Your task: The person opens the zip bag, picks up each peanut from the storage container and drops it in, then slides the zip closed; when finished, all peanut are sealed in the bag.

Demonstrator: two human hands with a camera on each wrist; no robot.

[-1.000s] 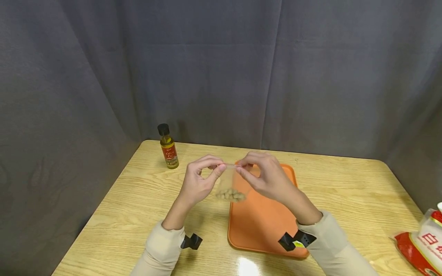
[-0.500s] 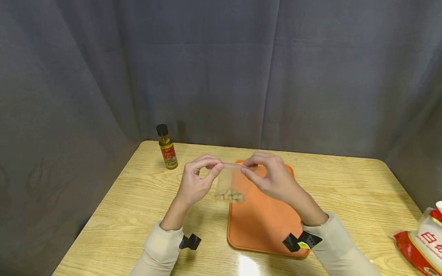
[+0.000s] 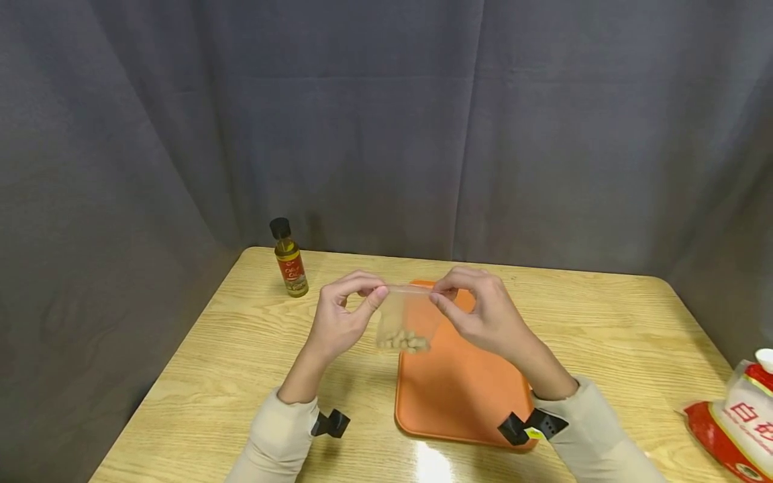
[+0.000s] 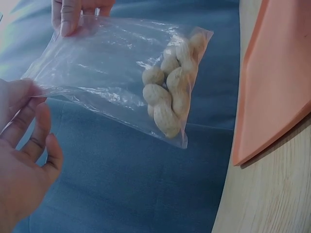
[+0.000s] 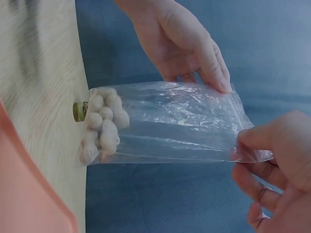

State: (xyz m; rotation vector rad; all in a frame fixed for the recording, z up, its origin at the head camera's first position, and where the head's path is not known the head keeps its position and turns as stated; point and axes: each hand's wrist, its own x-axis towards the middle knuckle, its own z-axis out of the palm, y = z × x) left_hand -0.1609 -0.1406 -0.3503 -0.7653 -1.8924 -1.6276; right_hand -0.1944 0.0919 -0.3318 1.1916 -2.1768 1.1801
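A clear zip bag [image 3: 417, 312] hangs upright above the table between my hands. Several unshelled peanuts [image 4: 167, 97] lie at its bottom, also plain in the right wrist view. My left hand [image 3: 341, 318] pinches the bag's top left corner between thumb and index finger, its other fingers loosely bent. At the top right corner, my right hand [image 3: 486, 315] pinches the bag's edge the same way. The zip strip [image 5: 238, 111] runs along the top edge between the two pinches. Whether the zip is sealed I cannot tell.
An orange tray [image 3: 459, 396] lies on the wooden table [image 3: 229, 376], partly under the bag and my right arm. An olive oil bottle [image 3: 291, 265] stands at the back left. A red and white bag [image 3: 745, 416] with a white object [image 3: 765, 359] sits at the right edge.
My right hand has slid right along the bag's top edge, away from my left hand, so more of the edge shows. My left hand keeps its pinch, nearly still.
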